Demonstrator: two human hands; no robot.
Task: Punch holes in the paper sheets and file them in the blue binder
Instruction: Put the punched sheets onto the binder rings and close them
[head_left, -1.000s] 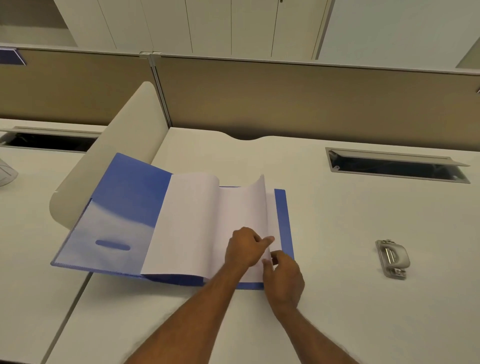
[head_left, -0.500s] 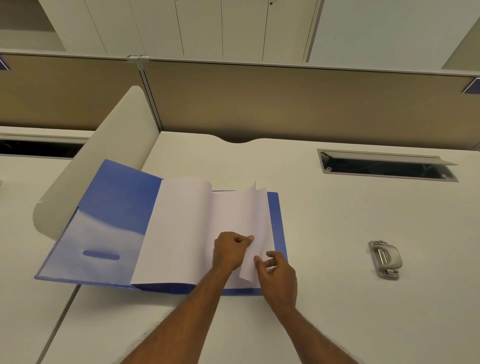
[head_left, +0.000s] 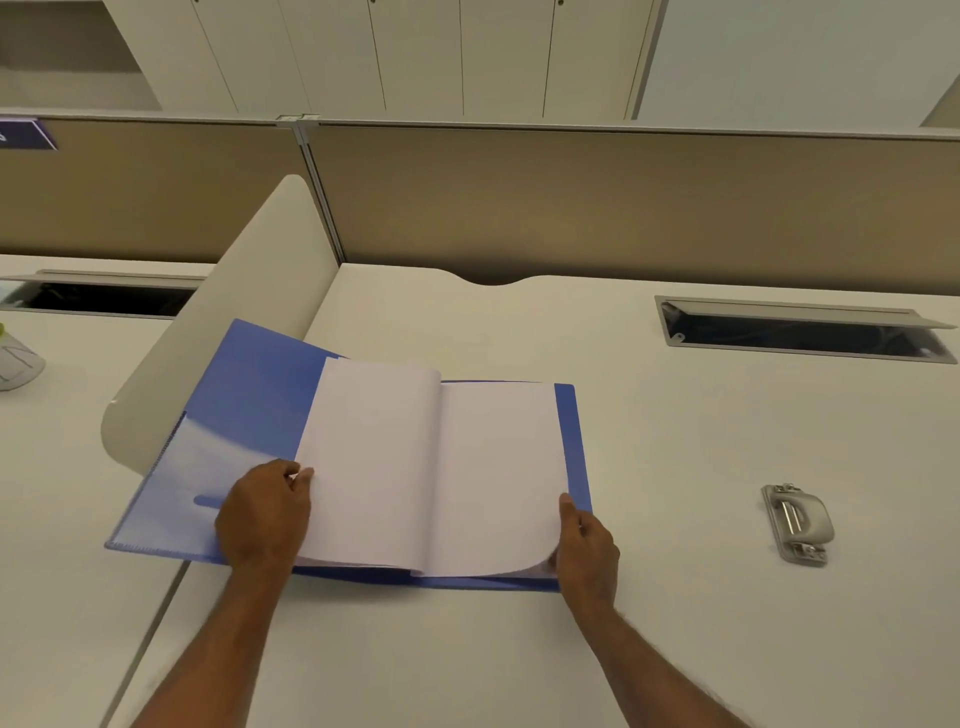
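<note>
One blue binder lies open between my two hands, left hand and right hand pinching its paper sheets' opposite edges, one hole punch well right.

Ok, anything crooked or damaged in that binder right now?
Only the near right corner of the paper sheets curls up off the blue binder, beside the right hand. No tears or spills show.
</note>
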